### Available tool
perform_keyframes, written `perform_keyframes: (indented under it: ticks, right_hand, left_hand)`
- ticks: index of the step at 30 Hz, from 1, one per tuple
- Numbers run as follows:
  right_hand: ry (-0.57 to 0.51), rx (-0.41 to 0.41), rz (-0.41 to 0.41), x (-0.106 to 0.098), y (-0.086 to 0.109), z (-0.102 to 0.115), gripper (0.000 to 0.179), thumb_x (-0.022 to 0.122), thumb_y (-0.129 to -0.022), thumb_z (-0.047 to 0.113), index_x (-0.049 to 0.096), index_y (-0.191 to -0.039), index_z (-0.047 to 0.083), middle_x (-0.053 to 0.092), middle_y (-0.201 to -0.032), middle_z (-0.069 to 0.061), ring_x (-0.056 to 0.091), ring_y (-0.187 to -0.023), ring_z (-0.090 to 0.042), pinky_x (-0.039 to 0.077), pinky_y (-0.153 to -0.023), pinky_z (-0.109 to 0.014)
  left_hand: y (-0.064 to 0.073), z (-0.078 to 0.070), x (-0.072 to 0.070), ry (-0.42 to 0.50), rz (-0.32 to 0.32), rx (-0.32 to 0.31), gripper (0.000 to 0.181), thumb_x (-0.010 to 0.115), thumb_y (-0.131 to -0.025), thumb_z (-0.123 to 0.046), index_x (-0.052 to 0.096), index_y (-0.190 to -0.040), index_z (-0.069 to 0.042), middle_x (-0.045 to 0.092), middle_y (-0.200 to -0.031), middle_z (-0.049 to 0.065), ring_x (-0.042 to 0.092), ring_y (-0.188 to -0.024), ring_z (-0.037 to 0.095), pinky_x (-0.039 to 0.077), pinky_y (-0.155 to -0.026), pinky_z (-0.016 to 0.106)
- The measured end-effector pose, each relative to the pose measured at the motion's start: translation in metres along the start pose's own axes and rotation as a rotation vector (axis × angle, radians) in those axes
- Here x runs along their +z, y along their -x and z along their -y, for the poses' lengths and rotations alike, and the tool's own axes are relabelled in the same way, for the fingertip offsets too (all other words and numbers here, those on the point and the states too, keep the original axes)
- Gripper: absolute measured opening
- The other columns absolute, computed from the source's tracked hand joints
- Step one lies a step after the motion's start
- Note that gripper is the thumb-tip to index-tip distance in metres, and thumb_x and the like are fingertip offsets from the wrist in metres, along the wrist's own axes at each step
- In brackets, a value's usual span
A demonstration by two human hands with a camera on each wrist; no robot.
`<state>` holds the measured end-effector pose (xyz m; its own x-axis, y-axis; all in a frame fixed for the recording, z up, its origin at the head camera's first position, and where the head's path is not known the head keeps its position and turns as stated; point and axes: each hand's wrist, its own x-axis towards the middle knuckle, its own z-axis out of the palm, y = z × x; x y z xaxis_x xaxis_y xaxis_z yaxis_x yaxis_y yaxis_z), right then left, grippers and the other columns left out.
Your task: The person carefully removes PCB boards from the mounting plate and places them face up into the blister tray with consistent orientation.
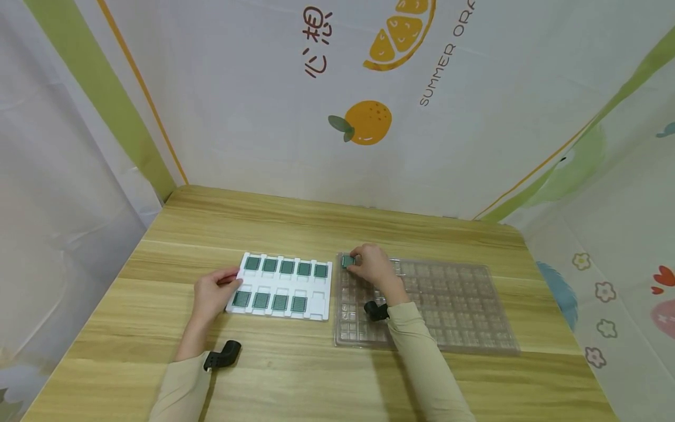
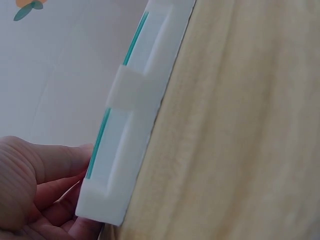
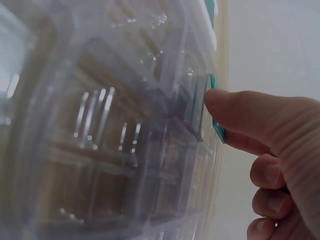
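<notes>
A white plastic tray [image 1: 285,281] lies on the left, with several small green circuit boards [image 1: 280,302] in two rows of slots; the slot at the right end of its near row holds no board. My left hand [image 1: 210,295] grips the tray's left edge, its thumb [image 2: 65,161] by the corner and its fingers curled behind. Over the far left corner of a clear plastic tray [image 1: 450,305], my right hand [image 1: 373,266] pinches one green circuit board [image 3: 219,131] between thumb and index finger. That board stands at the rim of a compartment; its lower edge is hard to make out.
Both trays lie side by side on a wood-grain table [image 1: 274,369], the clear one divided into many compartments. Behind the table hangs a white curtain [image 1: 253,117] with fruit prints. A black wrist camera [image 1: 224,355] sits on each forearm.
</notes>
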<state>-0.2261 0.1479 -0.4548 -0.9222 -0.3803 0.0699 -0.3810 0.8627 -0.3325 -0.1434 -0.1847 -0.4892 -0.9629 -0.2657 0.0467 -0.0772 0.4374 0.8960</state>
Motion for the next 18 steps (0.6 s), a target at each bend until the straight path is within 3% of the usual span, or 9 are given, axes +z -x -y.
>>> perform_keyframes:
  ticks: [12, 18]
  right_hand:
    - [0.022, -0.002, -0.006, 0.0012, -0.001, -0.0012, 0.027, 0.077, -0.078, 0.02, 0.072, -0.099, 0.004, 0.069, -0.093, -0.008, 0.063, -0.08, -0.022, 0.052, -0.073, -0.036]
    - [0.012, -0.016, -0.02, 0.0006, 0.001, -0.0003, 0.026, 0.077, -0.078, 0.02, 0.072, -0.097, 0.003, 0.068, -0.089, -0.008, 0.059, -0.073, -0.018, 0.05, -0.068, -0.033]
  left_hand:
    - [-0.0002, -0.0011, 0.0009, 0.014, -0.014, 0.014, 0.023, 0.066, -0.081, 0.005, 0.066, -0.104, 0.011, 0.066, -0.093, 0.026, 0.049, -0.068, -0.01, 0.041, -0.061, 0.004]
    - [0.0007, -0.0015, 0.0, 0.01, -0.011, 0.018, 0.024, 0.066, -0.082, 0.005, 0.066, -0.104, 0.011, 0.066, -0.093, 0.026, 0.049, -0.068, -0.01, 0.041, -0.061, 0.004]
